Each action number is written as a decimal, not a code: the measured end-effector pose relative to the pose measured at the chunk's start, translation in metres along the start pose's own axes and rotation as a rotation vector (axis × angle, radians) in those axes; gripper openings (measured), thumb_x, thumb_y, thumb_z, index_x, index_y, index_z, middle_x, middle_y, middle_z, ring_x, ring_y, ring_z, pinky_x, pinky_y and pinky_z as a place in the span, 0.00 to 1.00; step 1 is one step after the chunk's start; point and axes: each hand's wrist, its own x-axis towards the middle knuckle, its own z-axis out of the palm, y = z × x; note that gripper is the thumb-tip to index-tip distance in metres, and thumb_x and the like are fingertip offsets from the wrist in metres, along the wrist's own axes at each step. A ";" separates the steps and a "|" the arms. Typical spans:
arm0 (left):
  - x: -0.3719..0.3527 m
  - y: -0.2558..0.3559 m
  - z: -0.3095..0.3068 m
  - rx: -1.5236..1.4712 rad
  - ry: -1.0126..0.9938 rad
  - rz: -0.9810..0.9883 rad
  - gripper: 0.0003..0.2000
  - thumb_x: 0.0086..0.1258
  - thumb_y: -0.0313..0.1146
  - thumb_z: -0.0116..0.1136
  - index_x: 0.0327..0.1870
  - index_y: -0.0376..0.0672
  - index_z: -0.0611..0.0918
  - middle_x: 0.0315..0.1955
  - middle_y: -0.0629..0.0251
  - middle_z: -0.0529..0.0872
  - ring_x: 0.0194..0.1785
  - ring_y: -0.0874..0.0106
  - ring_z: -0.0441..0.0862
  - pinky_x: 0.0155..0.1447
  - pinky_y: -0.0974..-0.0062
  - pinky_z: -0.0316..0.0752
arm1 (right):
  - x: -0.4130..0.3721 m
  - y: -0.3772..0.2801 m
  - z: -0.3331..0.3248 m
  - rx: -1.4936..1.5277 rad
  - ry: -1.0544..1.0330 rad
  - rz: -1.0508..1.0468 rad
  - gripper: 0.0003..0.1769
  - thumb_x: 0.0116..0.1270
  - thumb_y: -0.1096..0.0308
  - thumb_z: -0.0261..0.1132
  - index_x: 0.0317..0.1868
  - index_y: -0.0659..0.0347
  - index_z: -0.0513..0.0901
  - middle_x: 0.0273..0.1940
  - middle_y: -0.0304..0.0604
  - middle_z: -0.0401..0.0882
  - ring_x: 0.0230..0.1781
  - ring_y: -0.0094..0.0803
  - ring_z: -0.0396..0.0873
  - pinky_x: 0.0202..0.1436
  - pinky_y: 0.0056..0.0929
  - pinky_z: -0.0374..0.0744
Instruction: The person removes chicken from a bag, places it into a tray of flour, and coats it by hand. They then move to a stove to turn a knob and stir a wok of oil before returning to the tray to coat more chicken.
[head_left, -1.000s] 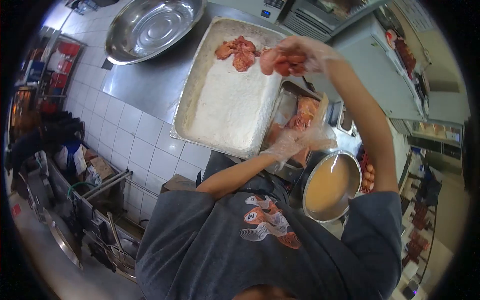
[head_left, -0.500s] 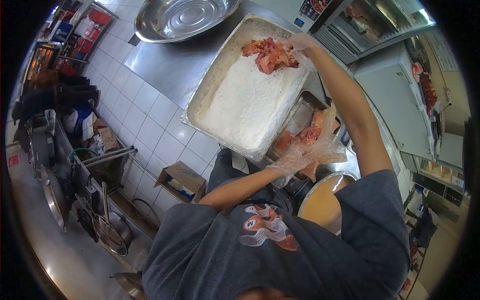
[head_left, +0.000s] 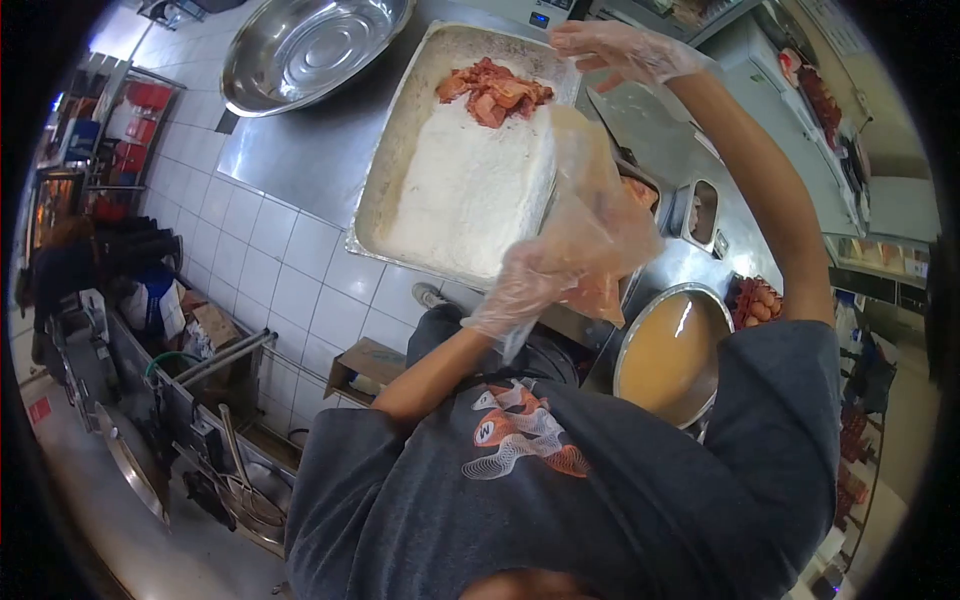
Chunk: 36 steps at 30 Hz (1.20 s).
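Observation:
My gloved left hand (head_left: 525, 288) is closed around a clear plastic bag (head_left: 595, 195), with pinkish raw meat (head_left: 598, 297) showing at its lower end. The bag stands up over the right edge of a large metal tray (head_left: 362, 205). White flour (head_left: 465, 190) covers much of the tray's bottom, and a heap of raw meat pieces (head_left: 495, 92) lies on it toward the far end. Beyond the tray's far right corner, my gloved right hand (head_left: 630, 52) is raised with fingers stretched out, holding nothing. Behind the bag, a metal container (head_left: 655, 200) with more meat is partly hidden.
A bowl of orange-yellow liquid (head_left: 665, 350) stands near my body on the right. Beside it are eggs (head_left: 760, 300) and a small metal container (head_left: 703, 212). A large steel basin (head_left: 320, 50) sits at the far left. An open cardboard box (head_left: 365, 368) is low down.
My right hand has left the meat heap in the tray and moved right, fingers opened. My left hand has shifted left, and the bag now stands higher. The whole view has shifted.

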 end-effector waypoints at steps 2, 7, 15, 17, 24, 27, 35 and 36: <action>-0.013 0.040 -0.026 0.024 0.057 -0.003 0.11 0.65 0.25 0.69 0.48 0.39 0.85 0.40 0.68 0.89 0.43 0.79 0.84 0.50 0.79 0.81 | -0.012 0.004 -0.001 0.050 -0.042 -0.003 0.48 0.61 0.31 0.62 0.76 0.45 0.63 0.72 0.44 0.65 0.73 0.46 0.60 0.72 0.53 0.63; -0.043 0.134 -0.117 -0.094 0.333 0.118 0.11 0.65 0.25 0.70 0.47 0.38 0.85 0.40 0.67 0.89 0.43 0.77 0.85 0.49 0.79 0.81 | -0.016 0.021 0.054 0.304 0.102 -0.108 0.46 0.64 0.34 0.62 0.76 0.49 0.62 0.71 0.39 0.67 0.71 0.39 0.62 0.71 0.50 0.64; -0.064 0.214 -0.374 0.218 0.650 0.600 0.11 0.65 0.26 0.70 0.47 0.39 0.85 0.40 0.66 0.89 0.43 0.75 0.85 0.49 0.77 0.79 | -0.010 -0.025 0.201 0.479 0.459 -0.028 0.48 0.64 0.40 0.67 0.77 0.52 0.60 0.74 0.47 0.62 0.69 0.44 0.65 0.67 0.44 0.68; -0.062 0.235 -0.436 0.225 0.762 0.624 0.10 0.67 0.28 0.69 0.47 0.38 0.86 0.41 0.66 0.89 0.42 0.76 0.84 0.48 0.78 0.79 | -0.004 -0.029 0.225 0.529 0.484 -0.014 0.47 0.64 0.41 0.67 0.77 0.52 0.60 0.73 0.49 0.63 0.69 0.45 0.66 0.67 0.45 0.69; -0.033 0.250 -0.625 0.308 1.221 0.597 0.13 0.67 0.32 0.69 0.48 0.36 0.86 0.40 0.63 0.89 0.42 0.74 0.83 0.47 0.77 0.77 | 0.046 -0.054 0.234 0.446 0.465 0.049 0.45 0.65 0.44 0.68 0.77 0.52 0.60 0.73 0.49 0.63 0.68 0.41 0.68 0.64 0.42 0.73; 0.004 0.233 -0.707 0.325 1.223 0.672 0.13 0.66 0.32 0.69 0.48 0.36 0.86 0.40 0.63 0.89 0.41 0.73 0.84 0.46 0.77 0.78 | 0.075 -0.073 0.233 0.472 0.518 -0.014 0.45 0.67 0.41 0.66 0.77 0.50 0.60 0.74 0.45 0.62 0.69 0.39 0.67 0.64 0.44 0.71; 0.177 0.227 -0.872 0.320 1.162 0.682 0.10 0.72 0.34 0.62 0.46 0.38 0.86 0.39 0.62 0.89 0.41 0.70 0.85 0.47 0.68 0.80 | 0.123 -0.096 0.266 0.577 0.699 0.135 0.43 0.70 0.40 0.61 0.78 0.50 0.58 0.74 0.46 0.62 0.69 0.41 0.67 0.65 0.46 0.71; 0.208 0.231 -0.884 0.434 1.113 0.646 0.12 0.72 0.36 0.61 0.48 0.39 0.86 0.40 0.61 0.89 0.42 0.69 0.85 0.49 0.68 0.80 | 0.125 -0.100 0.276 0.609 0.751 0.248 0.43 0.70 0.40 0.61 0.78 0.50 0.58 0.74 0.46 0.63 0.69 0.42 0.67 0.65 0.45 0.72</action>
